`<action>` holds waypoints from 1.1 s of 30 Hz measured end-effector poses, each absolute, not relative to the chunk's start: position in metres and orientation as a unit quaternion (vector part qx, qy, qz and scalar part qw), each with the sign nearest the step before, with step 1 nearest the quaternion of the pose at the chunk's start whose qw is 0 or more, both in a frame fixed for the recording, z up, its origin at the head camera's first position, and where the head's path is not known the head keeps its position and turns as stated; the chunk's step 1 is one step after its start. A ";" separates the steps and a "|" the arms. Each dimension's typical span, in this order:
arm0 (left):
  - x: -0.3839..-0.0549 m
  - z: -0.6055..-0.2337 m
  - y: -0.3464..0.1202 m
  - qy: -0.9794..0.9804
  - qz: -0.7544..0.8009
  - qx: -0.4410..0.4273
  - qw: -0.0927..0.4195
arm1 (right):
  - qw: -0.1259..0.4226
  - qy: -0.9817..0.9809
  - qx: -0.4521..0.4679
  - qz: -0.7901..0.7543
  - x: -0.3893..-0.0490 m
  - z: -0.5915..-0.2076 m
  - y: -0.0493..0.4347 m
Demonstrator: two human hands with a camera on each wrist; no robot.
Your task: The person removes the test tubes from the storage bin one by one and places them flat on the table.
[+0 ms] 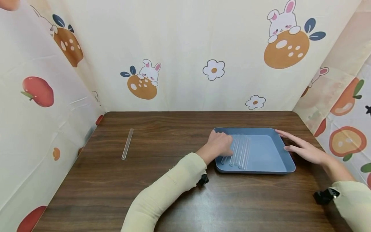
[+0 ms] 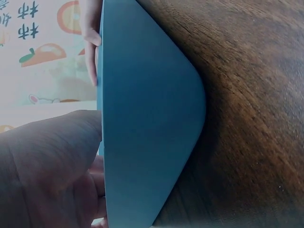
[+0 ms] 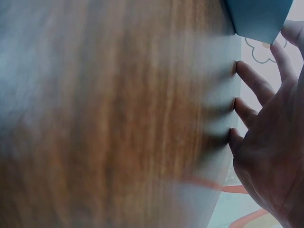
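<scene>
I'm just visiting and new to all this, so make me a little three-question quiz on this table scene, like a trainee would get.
1. Multiple choice: What colour is the tray? a) red b) blue c) yellow
2. True or false: Every clear tube lies inside the tray.
3. Short answer: Which hand is at the tray's left side, beside the grouped tubes?

Key:
1. b
2. False: a single tube lies on the table, left of the tray.
3. The left hand; the right hand is at the right rim.

Long pale-yellow sleeves (image 1: 166, 190), lightly creased, small black camera (image 1: 323, 196) at each wrist
</scene>
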State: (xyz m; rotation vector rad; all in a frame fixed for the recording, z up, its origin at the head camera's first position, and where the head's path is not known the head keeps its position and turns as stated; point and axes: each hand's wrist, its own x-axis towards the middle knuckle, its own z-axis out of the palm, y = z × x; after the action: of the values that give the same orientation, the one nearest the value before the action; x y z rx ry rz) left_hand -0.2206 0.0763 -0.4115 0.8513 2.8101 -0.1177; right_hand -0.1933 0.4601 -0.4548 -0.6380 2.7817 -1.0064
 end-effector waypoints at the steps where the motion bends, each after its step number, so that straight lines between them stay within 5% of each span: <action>1: -0.221 -0.412 0.076 0.951 -0.039 0.288 0.101 | 0.058 0.918 -0.210 -0.331 -0.193 -0.455 0.460; 22: -0.221 -0.412 0.078 0.957 -0.029 0.273 0.095 | 0.054 0.913 -0.223 -0.337 -0.195 -0.457 0.462; 33: -0.247 -0.451 0.092 0.962 -0.019 0.253 0.099 | 0.057 0.912 -0.222 -0.339 -0.193 -0.455 0.459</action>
State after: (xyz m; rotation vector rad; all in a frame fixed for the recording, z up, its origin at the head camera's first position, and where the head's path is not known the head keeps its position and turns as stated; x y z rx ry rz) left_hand -0.2466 0.0918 -0.4509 0.7494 2.8454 -0.0557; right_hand -0.1933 0.4592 -0.4546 -0.6721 2.7668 -1.0283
